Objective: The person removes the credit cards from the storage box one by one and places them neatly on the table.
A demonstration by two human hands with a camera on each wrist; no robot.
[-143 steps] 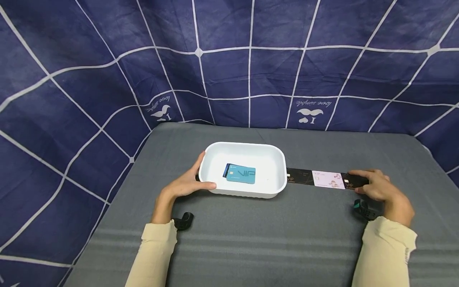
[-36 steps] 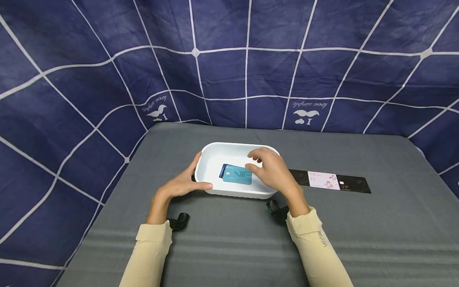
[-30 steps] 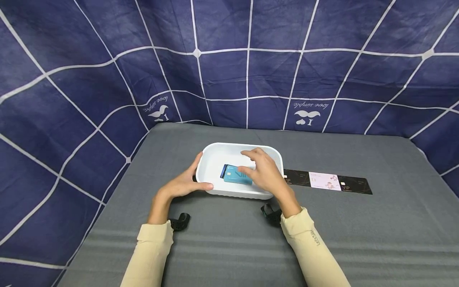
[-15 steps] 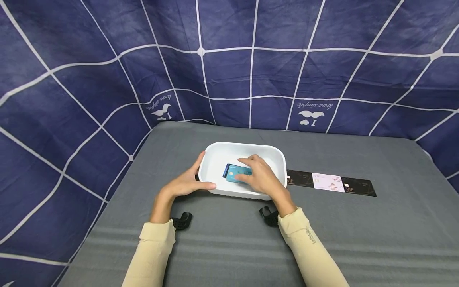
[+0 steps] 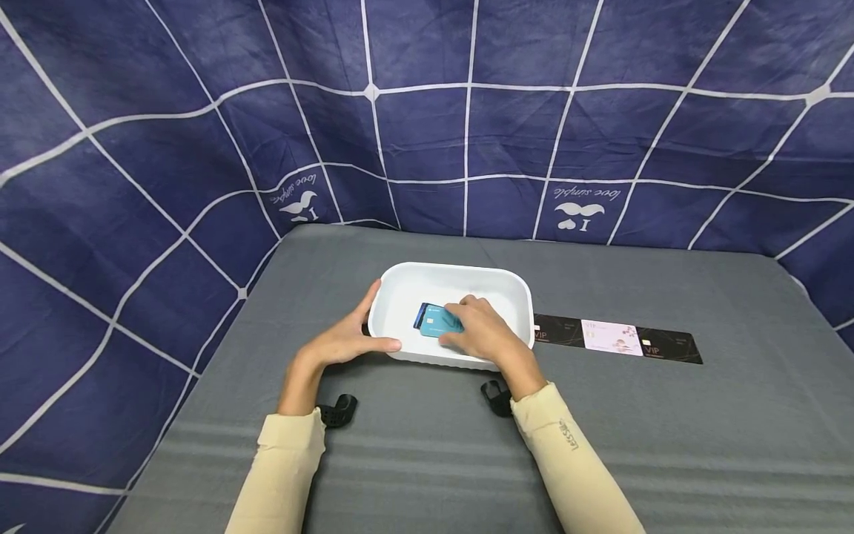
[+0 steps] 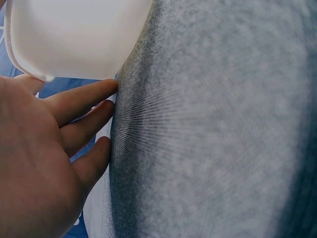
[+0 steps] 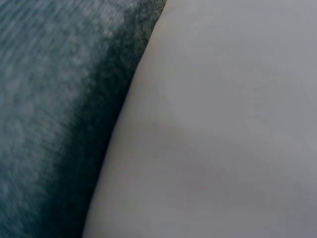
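A white plastic tray point(image 5: 401, 288) sits on the grey table. My left hand point(image 5: 343, 340) holds its left end, thumb along the front wall and index finger at the back corner. The left wrist view shows the other fingers point(image 6: 81, 104) below the tray's wall, tips at the grey cloth. Inside the tray lies a teal VIP card point(image 5: 437, 320), overlapping a dark blue card point(image 5: 419, 316). My right hand point(image 5: 485, 330) reaches into the tray, thumb and fingertips at the teal card's long edges, covering its right part. Only the tray's outer wall point(image 7: 213, 124) fills the right wrist view.
Right of the tray, a black VIP card point(image 5: 559, 331), a pink flowered card point(image 5: 611, 337) and another black VIP card point(image 5: 669, 345) lie edge to edge in a row. A dark blue curtain point(image 5: 507, 133) with white lines hangs behind the grey table point(image 5: 414, 460).
My right hand has left the card row, come over the tray and lowered onto the teal card, its thumb and fingers drawing in at the edges. The left hand stays on the tray.
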